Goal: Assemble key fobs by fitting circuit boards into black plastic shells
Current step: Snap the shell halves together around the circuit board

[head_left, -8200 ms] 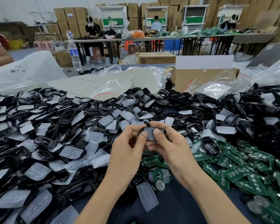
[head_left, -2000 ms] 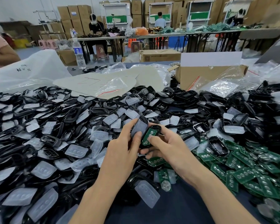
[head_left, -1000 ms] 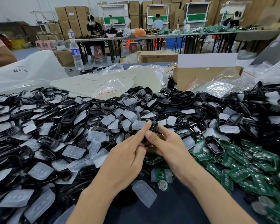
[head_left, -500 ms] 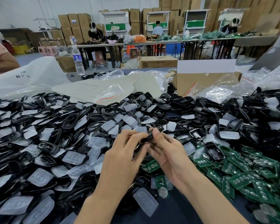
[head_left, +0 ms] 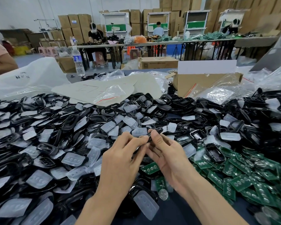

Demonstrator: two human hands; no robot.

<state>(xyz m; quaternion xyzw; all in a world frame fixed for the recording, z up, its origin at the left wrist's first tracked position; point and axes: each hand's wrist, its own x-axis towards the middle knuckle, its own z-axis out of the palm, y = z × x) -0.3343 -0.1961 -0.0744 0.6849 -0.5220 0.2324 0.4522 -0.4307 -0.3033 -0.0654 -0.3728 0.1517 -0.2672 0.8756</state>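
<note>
Both hands meet over the middle of the table on one black key fob shell [head_left: 150,138], seen edge-on. My left hand [head_left: 122,158] pinches its left side with thumb and fingertips. My right hand [head_left: 167,153] grips its right end, thumb on top. The board inside the shell is hidden. A heap of black shells [head_left: 58,143] mixed with translucent button pads [head_left: 73,159] spreads over the left and centre. Green circuit boards [head_left: 234,174] lie piled at the right, and one green board [head_left: 150,168] lies under my hands.
A loose button pad [head_left: 146,204] lies on the dark table near me. Behind the heap are plastic bags [head_left: 94,90], a cardboard box [head_left: 206,84] and a water bottle [head_left: 78,60]. Other people work at far tables, and a sleeve shows at the left edge.
Two seconds ago the shell was open with the green board showing and a pad in my left hand; now both hands squeeze the shell, which shows only its black edge.
</note>
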